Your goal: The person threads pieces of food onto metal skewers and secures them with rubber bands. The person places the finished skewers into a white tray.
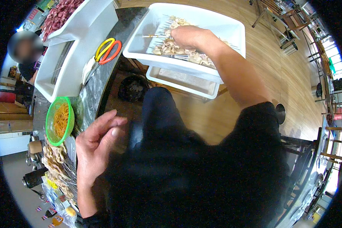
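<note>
My right hand (189, 37) reaches into a white plastic tub (228, 25), its fingers down among skewers of pale, folded food pieces (171, 48); its fingertips are hidden, so its grip does not show. One bundle of thin skewers tied with a yellowish band (151, 36) lies left of the hand. My left hand (101, 136) hangs over the edge of the dark marbled table (95, 88), fingers bent and apart, holding nothing. Nearest to it is a green mesh basket (72, 122) of orange rubber bands (61, 119). More skewered pale pieces (55, 159) lie on the table behind my left wrist.
Scissors with yellow and red handles (108, 51) lie beside a long white container (71, 71) holding metal skewers (63, 61). Above is a heap of dark red meat (58, 18). Another white tub (185, 81) sits lower. A person (25, 48) is at far left.
</note>
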`<state>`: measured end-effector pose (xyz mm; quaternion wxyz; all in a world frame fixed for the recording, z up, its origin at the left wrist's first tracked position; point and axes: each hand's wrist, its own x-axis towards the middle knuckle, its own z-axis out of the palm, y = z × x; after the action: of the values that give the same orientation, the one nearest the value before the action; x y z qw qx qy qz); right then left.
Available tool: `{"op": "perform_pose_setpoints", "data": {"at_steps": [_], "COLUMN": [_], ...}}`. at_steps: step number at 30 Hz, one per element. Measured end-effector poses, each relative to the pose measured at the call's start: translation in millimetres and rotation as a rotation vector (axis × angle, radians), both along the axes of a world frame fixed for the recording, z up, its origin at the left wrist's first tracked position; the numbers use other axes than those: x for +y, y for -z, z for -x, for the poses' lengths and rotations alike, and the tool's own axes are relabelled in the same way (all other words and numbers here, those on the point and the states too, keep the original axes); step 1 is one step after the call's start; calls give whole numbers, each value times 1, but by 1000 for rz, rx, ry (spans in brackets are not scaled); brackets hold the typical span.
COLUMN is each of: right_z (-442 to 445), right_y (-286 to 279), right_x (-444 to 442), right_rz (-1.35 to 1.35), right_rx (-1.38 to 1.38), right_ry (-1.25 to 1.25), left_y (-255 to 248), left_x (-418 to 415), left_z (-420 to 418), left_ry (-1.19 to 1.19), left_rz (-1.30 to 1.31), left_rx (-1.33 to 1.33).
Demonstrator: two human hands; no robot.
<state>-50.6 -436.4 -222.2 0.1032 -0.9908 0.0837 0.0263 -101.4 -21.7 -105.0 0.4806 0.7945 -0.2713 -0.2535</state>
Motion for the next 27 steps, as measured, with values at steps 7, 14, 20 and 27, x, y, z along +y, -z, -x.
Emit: {"op": "perform_pose_setpoints", "data": {"at_steps": [7,14,20,27], "right_z": [5,-3,21,21], "right_y": [-8,4,-13,-136], "right_x": [10,-5,7,224], "right_rz": [98,-39,122,-567], "right_rx": [215,132,278,104], "right_ry": [-33,71,81,-600], "left_y": [8,1,-12,-23], "left_x": [44,102,177,310], "left_z": [1,23,28,78], "left_ry": [-119,-344,-474,-1464], "left_rz": [-105,0,-25,46], "left_rx": [25,-17,-338,-752]}}
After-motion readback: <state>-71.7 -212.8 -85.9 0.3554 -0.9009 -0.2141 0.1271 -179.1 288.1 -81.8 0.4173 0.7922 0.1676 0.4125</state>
